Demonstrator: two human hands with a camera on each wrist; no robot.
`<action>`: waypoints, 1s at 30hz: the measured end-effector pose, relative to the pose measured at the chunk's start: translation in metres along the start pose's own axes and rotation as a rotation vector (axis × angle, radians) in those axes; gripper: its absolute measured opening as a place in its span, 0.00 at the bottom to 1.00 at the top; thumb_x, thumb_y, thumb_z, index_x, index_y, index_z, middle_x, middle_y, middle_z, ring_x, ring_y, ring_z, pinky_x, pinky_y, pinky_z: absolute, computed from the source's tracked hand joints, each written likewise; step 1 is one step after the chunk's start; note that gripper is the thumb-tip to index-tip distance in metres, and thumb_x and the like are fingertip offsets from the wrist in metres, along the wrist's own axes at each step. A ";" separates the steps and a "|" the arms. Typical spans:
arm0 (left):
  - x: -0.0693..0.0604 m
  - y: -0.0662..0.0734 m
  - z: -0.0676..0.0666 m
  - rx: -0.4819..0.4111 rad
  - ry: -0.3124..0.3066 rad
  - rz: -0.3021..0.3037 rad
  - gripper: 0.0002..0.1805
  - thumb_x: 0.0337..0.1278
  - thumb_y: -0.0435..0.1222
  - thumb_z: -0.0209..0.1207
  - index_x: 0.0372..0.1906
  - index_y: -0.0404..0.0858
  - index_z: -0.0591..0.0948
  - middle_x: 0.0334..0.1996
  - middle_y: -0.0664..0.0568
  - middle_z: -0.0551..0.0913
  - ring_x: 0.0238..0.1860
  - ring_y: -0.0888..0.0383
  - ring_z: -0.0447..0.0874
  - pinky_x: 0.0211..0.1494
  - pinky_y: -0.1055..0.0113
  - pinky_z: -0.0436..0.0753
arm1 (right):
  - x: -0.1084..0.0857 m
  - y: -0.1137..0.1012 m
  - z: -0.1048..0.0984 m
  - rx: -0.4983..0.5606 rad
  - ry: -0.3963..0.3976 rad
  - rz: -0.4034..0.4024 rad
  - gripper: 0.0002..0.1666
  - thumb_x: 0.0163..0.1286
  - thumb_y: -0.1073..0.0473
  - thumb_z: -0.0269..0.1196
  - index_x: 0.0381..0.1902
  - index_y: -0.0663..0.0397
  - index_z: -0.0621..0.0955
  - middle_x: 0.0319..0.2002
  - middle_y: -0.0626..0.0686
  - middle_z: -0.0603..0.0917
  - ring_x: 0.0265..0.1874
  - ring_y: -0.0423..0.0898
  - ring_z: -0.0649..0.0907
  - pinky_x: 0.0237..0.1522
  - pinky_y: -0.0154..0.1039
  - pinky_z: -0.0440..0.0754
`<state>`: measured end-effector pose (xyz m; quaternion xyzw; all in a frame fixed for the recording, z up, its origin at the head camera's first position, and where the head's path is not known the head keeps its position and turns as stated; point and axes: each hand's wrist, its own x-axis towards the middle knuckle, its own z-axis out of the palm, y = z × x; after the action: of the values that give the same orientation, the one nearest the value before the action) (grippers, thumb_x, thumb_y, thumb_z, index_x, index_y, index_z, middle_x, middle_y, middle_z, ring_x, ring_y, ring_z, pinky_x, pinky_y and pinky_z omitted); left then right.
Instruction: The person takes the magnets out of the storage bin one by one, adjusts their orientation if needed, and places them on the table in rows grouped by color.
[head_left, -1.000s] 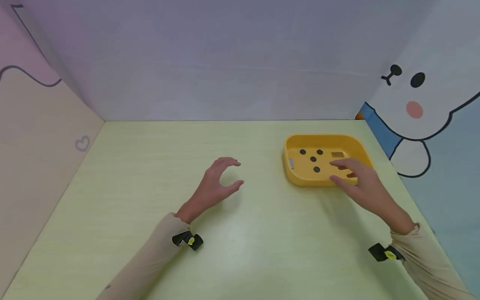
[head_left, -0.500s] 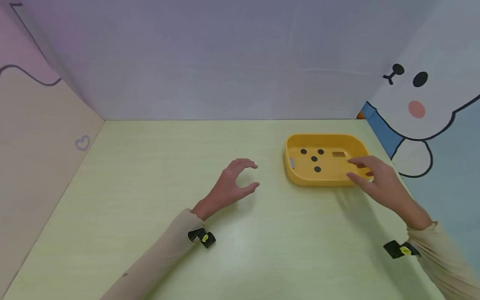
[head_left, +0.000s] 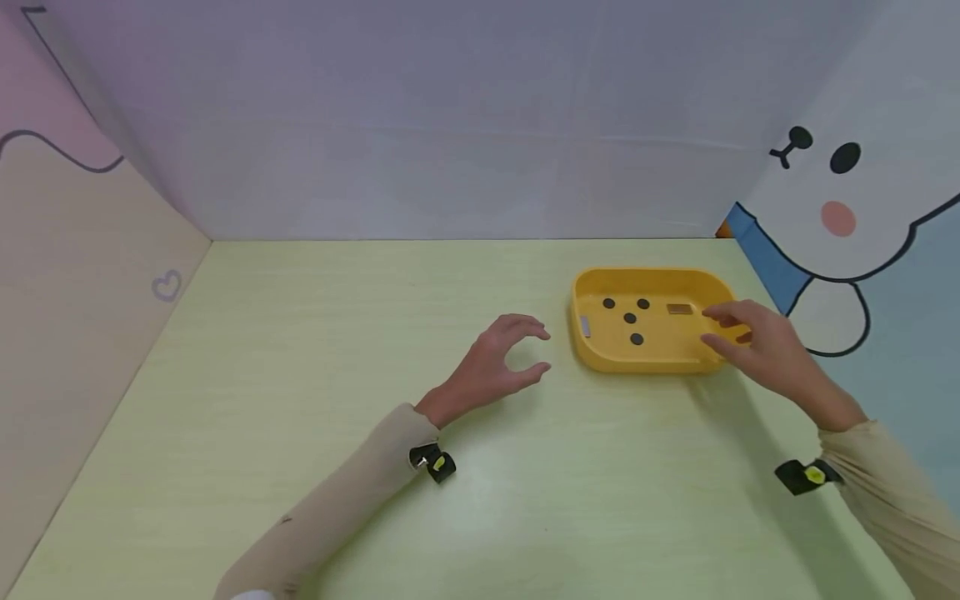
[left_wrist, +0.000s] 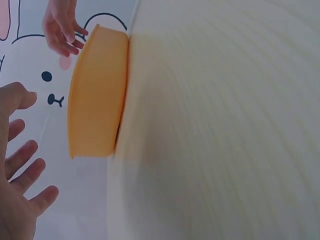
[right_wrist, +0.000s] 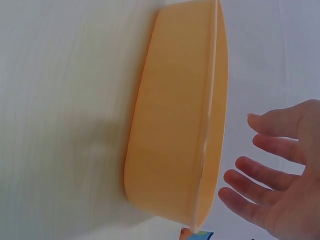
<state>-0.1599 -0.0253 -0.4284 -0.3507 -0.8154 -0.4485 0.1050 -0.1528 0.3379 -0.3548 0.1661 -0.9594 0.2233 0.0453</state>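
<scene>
Surface (head_left: 315, 333): one, pale green, bounded by three upright panels (head_left: 450, 125) at back, left and right; the right one bears one printed cartoon face (head_left: 838, 218).

Container count: one yellow tray (head_left: 637, 365), shallow, round-cornered, standing flat on the surface toward the right rear, open side up.

Hands: two. Left hand (head_left: 491, 367) is raised over the surface to the left of the tray, well clear of its rim; thumb and fingers apart, bent in a loose C. Right hand (head_left: 768, 350) is at the tray's right end, fingertips over it in the head view; thumb and fingers apart, gently bent. In the right wrist view its fingertips lie close to the rim; contact cannot be told.

Wrist units: two, black with a yellow-green mark, one on the left sleeve (head_left: 432, 461) and one on the right.

Tray contents, visible portion: one brown rectangle (head_left: 679, 308) toward the rear right; one pale strip (head_left: 586, 326) at the inner left end; four dark discs (head_left: 630, 317), spaced apart, left of centre. Right end partly hidden by the right hand.
</scene>
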 end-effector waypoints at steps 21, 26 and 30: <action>0.034 0.003 0.034 0.134 -0.081 0.173 0.15 0.51 0.40 0.66 0.45 0.42 0.82 0.50 0.54 0.78 0.58 0.62 0.69 0.61 0.76 0.65 | 0.033 0.000 0.013 0.043 -0.153 0.014 0.21 0.62 0.63 0.66 0.50 0.68 0.77 0.49 0.67 0.78 0.44 0.62 0.78 0.41 0.58 0.78; 0.039 0.003 0.039 0.141 -0.106 0.200 0.11 0.52 0.39 0.65 0.40 0.41 0.83 0.48 0.52 0.79 0.55 0.60 0.70 0.59 0.76 0.66 | 0.038 0.000 0.020 0.060 -0.169 -0.003 0.21 0.59 0.67 0.67 0.50 0.70 0.78 0.48 0.67 0.79 0.43 0.62 0.79 0.40 0.58 0.79; 0.042 0.002 0.043 0.153 -0.127 0.182 0.07 0.53 0.39 0.64 0.36 0.41 0.83 0.44 0.54 0.78 0.50 0.60 0.71 0.53 0.76 0.70 | 0.043 0.001 0.026 0.090 -0.180 -0.035 0.19 0.57 0.68 0.67 0.47 0.71 0.78 0.46 0.68 0.80 0.41 0.62 0.80 0.40 0.57 0.79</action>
<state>-0.1830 0.0301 -0.4314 -0.4418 -0.8171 -0.3506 0.1196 -0.1936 0.3145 -0.3713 0.2039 -0.9457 0.2493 -0.0445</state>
